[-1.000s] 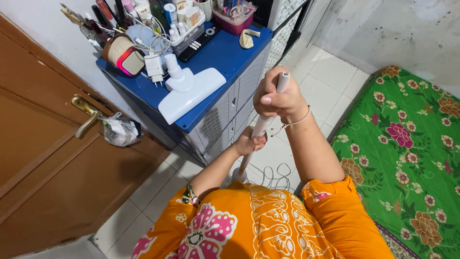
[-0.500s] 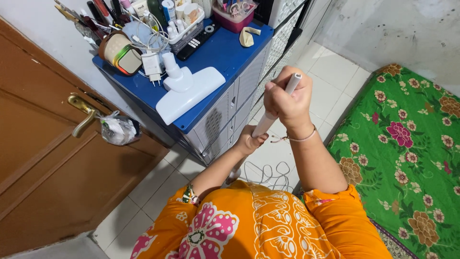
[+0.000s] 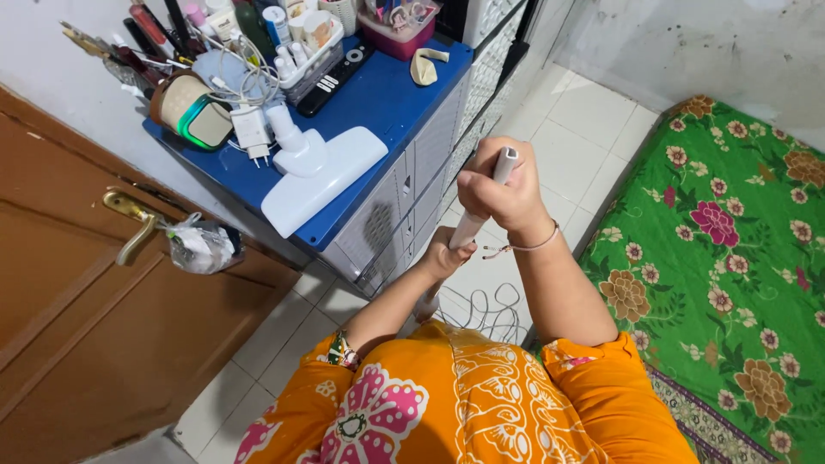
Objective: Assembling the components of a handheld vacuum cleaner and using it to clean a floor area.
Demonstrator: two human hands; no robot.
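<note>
Door [image 3: 77, 344], one, brown wood, fills the near left; its brass handle [image 3: 129, 216] carries one knotted plastic bag [image 3: 199, 245]. Mattress [image 3: 730, 258], one, with a green floral cover, fills the right side and is cut off by the right edge. Cabinet [image 3: 378, 103], one, blue top over grey drawer fronts, stands at the far left against the wall.

One white tube [image 3: 468, 228] slants from upper right to lower left in the centre, above the white floor tiles and just right of the cabinet front. The right hand [image 3: 498, 191] is closed in a full fist around the tube's upper part, just below its open top end. The left hand [image 3: 447, 253] is lower and nearer, fingers wrapped around the tube's middle. The two hands are close together on the tube but not touching. The tube's lower end disappears behind the left forearm and the orange patterned garment [image 3: 464, 404], so its base cannot be made out. A thin wire loop object [image 3: 481, 309] on the floor is partly hidden behind that garment as well.

On the cabinet top lie one white floor nozzle [image 3: 322, 176], one white plug adapter [image 3: 252, 131], one black remote [image 3: 335, 73] and one round mirror [image 3: 185, 110]. The bottles and tools at the far edge are too crowded and cropped to count.
</note>
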